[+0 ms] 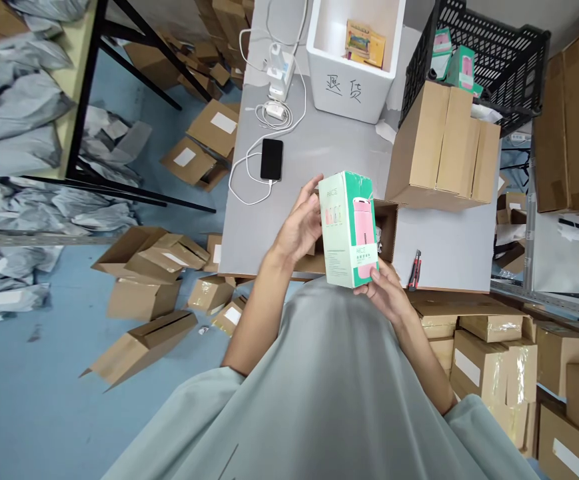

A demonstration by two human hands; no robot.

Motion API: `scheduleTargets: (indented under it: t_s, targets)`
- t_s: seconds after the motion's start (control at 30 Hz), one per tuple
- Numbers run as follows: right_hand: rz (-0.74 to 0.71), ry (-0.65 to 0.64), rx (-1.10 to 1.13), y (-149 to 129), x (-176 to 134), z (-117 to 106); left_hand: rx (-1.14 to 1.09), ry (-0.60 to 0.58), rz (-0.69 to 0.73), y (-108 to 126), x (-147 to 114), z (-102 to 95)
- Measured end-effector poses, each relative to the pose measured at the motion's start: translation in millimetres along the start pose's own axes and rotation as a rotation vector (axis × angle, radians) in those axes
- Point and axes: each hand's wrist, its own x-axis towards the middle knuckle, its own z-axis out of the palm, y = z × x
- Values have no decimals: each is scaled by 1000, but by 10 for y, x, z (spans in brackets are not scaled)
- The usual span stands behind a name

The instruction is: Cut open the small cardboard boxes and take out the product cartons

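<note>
A green and pale product box with a pink bottle-like item printed on it is held up in front of my body, tilted so that two sides show. My left hand grips its left side near the top, the fingertips partly behind it. At the lower right corner, my right hand pinches the box between thumb and fingers. Behind and below it, an open cardboard carton sits at the table's front edge, mostly hidden by the product box. To the right of my right hand lies a red and black utility knife.
The grey table bears a black phone on a white cable, a power strip, a white foam box and closed cartons. A black crate holds similar green boxes. Cartons litter the floor.
</note>
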Motion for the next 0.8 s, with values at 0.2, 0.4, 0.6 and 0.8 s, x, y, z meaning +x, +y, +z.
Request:
scheduleTargets:
  t_s: [0.2,0.4,0.6,0.8]
  targets:
    - [69,-67,88,101,12,-43,-10,-39,-12,-17,-5,51]
    - [-37,67,-188,-37,10,-23,154,60,-1,3,36,19]
    - [-87,138,-285,-23,37,13,272,108,68,24,30,67]
    - [-121,125,-239,-31,25,29,322,54,101,100,-3,80]
